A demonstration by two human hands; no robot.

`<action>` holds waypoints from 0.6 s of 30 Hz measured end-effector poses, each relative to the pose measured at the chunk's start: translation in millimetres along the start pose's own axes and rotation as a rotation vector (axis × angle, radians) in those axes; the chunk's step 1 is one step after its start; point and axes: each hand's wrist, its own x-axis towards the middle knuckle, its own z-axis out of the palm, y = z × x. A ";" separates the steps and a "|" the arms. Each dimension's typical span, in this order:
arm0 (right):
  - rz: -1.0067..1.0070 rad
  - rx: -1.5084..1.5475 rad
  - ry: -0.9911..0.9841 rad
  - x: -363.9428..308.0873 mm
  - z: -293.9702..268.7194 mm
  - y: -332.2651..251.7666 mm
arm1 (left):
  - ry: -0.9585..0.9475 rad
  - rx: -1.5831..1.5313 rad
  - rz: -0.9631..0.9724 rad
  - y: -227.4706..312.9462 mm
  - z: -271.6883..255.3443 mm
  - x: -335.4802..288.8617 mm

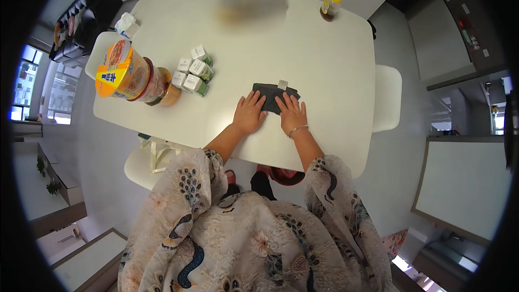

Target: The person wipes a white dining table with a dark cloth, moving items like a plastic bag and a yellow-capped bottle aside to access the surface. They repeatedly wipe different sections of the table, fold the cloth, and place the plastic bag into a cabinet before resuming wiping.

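A small folded dark grey cloth lies flat on the white table in front of me, a pale tag at its far edge. My left hand rests palm down, with its fingers stretched onto the cloth's near left side. On the near right side, my right hand also lies flat, fingers spread over the cloth; a bracelet circles that wrist. Neither hand grips anything. Part of the cloth is hidden under the fingers.
Several small white-and-green cartons stand left of the cloth, beside stacked tubs topped by an orange noodle tub. A yellow-capped bottle stands far right. White chairs flank the table; a red basin sits below its near edge.
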 end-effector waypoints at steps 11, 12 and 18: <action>0.193 -0.101 0.001 14.9 -42.1 138.2 | -0.148 0.032 0.178 87.7 37.8 124.0; 0.219 -0.100 0.000 2.1 -45.5 160.4 | -0.163 0.033 0.216 109.0 46.0 128.7; 0.341 -0.001 0.033 -76.8 -47.0 205.0 | -0.269 0.046 0.346 180.8 74.3 125.3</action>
